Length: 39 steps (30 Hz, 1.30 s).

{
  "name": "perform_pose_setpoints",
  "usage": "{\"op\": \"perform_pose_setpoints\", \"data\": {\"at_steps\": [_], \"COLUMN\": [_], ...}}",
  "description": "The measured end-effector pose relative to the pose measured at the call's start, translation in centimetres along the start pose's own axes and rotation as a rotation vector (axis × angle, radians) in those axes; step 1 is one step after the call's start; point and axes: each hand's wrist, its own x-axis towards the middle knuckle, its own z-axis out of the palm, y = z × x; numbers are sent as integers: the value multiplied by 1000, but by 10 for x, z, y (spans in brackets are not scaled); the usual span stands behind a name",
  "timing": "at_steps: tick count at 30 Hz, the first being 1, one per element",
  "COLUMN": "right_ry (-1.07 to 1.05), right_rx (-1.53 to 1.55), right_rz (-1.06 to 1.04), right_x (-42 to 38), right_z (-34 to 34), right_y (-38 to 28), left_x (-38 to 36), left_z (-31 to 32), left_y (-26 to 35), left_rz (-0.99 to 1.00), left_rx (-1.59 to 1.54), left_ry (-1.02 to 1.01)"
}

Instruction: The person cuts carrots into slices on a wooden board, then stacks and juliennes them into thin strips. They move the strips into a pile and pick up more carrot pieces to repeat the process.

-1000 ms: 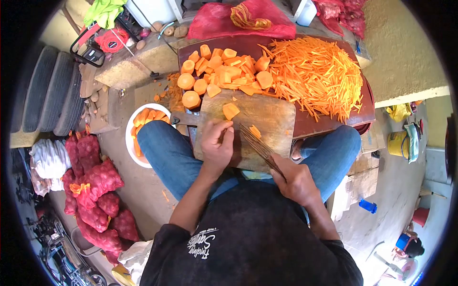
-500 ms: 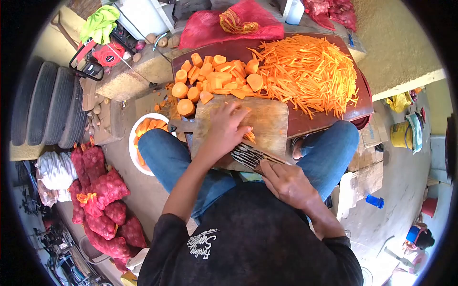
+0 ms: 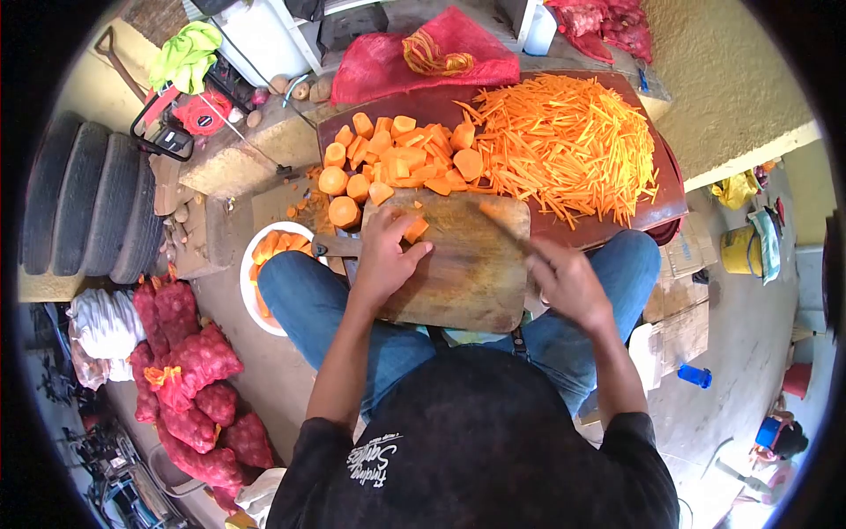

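My left hand [image 3: 386,257] is closed around a piece of carrot [image 3: 417,230] on the left part of the wooden cutting board [image 3: 467,286]. In my right hand [image 3: 571,284], by the board's right edge, is a knife [image 3: 511,236], blurred by motion, its blade pointing up and left over the board. Some orange carrot shows near the blade's tip. Beyond the board lie cut carrot chunks [image 3: 401,157] at the left and a large heap of carrot sticks [image 3: 568,145] at the right, both on a dark red surface [image 3: 617,231].
A white basin [image 3: 250,295] with carrot pieces stands left of my leg. Red mesh sacks [image 3: 203,361] lie on the floor at left, near stacked tires [image 3: 97,198]. A red sack [image 3: 379,66] is spread behind the carrots. Far right is a yellow bucket [image 3: 740,251].
The knife has swung from low by my lap to above the board's right side, and my right hand moved up and right. My left hand shifted left, now with a carrot piece.
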Motion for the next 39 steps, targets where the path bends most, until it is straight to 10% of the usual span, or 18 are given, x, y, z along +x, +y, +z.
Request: {"op": "perform_pose_setpoints", "data": {"at_steps": [3,15,39], "right_ry": [318,-8,-77], "right_rx": [-44,321,-7], "right_rz": [-161,-35,-187], "right_x": [23,-39,-40], "right_z": [-3,30,50], "right_y": [19,-36,-40], "left_x": [2,-20,-48], "left_z": [5,26,39], "left_y": [-3,26,46], "left_rz": [11,90,264], "left_rx": [5,-36,81], "left_ry": [26,-41,-64]}}
